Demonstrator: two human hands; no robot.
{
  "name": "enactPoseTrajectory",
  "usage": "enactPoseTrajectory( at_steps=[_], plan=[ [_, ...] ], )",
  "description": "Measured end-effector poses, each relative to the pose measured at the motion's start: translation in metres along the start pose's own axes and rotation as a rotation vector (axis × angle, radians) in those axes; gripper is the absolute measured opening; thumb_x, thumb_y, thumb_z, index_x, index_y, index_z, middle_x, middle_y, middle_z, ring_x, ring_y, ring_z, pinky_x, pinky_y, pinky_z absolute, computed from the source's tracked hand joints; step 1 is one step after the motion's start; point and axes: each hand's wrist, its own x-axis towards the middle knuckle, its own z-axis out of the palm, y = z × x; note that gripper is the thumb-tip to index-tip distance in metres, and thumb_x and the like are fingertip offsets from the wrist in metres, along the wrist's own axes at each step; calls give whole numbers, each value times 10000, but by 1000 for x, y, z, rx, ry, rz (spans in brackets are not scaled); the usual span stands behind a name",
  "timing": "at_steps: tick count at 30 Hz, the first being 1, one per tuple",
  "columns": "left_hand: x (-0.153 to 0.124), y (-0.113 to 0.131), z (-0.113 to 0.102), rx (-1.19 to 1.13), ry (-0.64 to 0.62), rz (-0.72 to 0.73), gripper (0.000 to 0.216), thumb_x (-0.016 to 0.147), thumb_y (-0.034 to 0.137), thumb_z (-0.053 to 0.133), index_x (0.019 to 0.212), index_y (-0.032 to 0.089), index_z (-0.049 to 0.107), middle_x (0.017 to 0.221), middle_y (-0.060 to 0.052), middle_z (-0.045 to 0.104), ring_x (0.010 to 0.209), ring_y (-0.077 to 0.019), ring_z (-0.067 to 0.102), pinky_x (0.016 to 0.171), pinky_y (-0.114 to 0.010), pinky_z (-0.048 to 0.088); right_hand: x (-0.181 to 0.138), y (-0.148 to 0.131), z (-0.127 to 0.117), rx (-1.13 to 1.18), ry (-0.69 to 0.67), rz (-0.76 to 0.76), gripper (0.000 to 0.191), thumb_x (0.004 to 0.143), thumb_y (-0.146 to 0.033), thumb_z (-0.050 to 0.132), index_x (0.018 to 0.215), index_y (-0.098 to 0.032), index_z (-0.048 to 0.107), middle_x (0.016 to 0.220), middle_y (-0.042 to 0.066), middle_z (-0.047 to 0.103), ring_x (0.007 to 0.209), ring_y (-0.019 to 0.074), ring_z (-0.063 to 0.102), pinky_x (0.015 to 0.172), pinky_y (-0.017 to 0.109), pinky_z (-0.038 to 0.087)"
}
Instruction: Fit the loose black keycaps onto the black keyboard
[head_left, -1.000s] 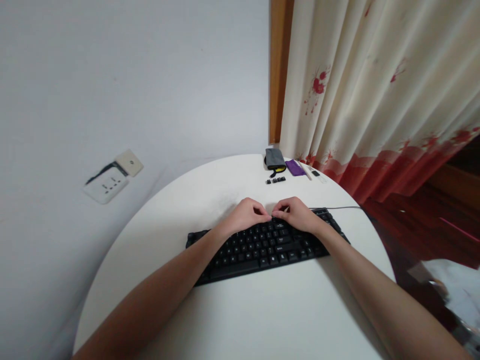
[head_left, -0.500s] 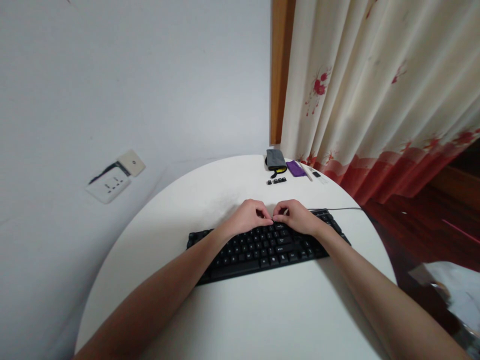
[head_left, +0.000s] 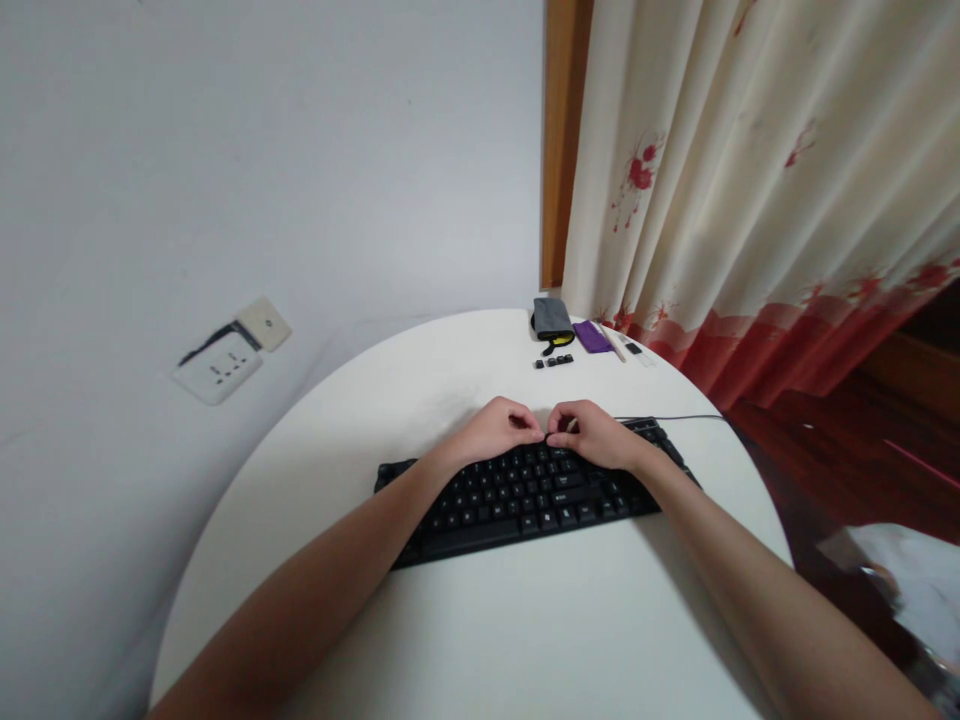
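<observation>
A black computer keyboard (head_left: 517, 500) lies slightly turned on the white round table. Over its back row, my left hand (head_left: 499, 432) is pinched, thumb and fingertips together. My right hand (head_left: 589, 432) pinches close beside it, the fingertips of both almost meeting at the keyboard's top edge. Whatever sits between the fingertips is too small and dark to make out; it may be part of the key row. Farther back, several loose black keycaps (head_left: 555, 361) stand in a short row. Both forearms cover parts of the keyboard's left and right ends.
Behind the keycaps are a grey folded cloth or pouch (head_left: 552, 316), a purple cloth (head_left: 592, 337) and a thin pale stick (head_left: 613, 343). A cable (head_left: 675, 416) runs off to the right. The table (head_left: 517, 640) borders a wall with a socket (head_left: 219, 368); a curtain (head_left: 712, 200) hangs right.
Both hands stay at the keyboard's back edge. The left fingertips have shifted slightly up and left, leaving a small gap to the right ones.
</observation>
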Motion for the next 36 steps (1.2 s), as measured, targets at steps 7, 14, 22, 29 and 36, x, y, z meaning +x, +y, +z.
enactPoseTrajectory(
  at_steps=[7, 14, 22, 29, 36],
  plan=[
    [1, 1, 3, -76, 1, -65, 190, 684, 213, 777, 848, 141, 715, 754, -29, 710, 728, -146, 645, 753, -284, 504, 0, -1, -3, 34, -45, -30, 141, 838, -277, 588, 794, -157, 648, 761, 20, 661, 704, 148, 571, 698, 275, 457],
    [3, -2, 2, -48, -16, -103, 193, 688, 251, 773, 853, 153, 758, 798, -45, 740, 742, -168, 662, 756, -295, 504, 3, 8, 1, 30, 35, -8, 126, 816, -283, 626, 840, -160, 635, 758, 18, 650, 693, 146, 566, 665, 267, 454],
    [2, 5, 4, -51, 0, -158, 156, 673, 234, 774, 808, 155, 759, 750, -38, 729, 714, -166, 656, 732, -291, 497, 8, 14, 3, -75, 31, 38, 86, 796, -252, 656, 830, -174, 646, 742, 12, 651, 682, 143, 578, 651, 258, 434],
    [4, 3, 6, -47, 25, -183, 165, 658, 202, 774, 811, 147, 746, 723, -33, 716, 675, -154, 642, 672, -272, 486, 6, 12, 2, -116, 18, 40, 84, 805, -247, 638, 777, -171, 663, 708, 10, 654, 659, 141, 570, 628, 251, 412],
    [-1, 1, 2, -62, 13, -135, 246, 719, 330, 764, 887, 152, 736, 839, -58, 737, 799, -175, 662, 791, -291, 497, 4, 7, -2, -123, 50, -16, 166, 860, -261, 564, 774, -173, 676, 737, 24, 690, 694, 158, 595, 674, 264, 428]
  ],
)
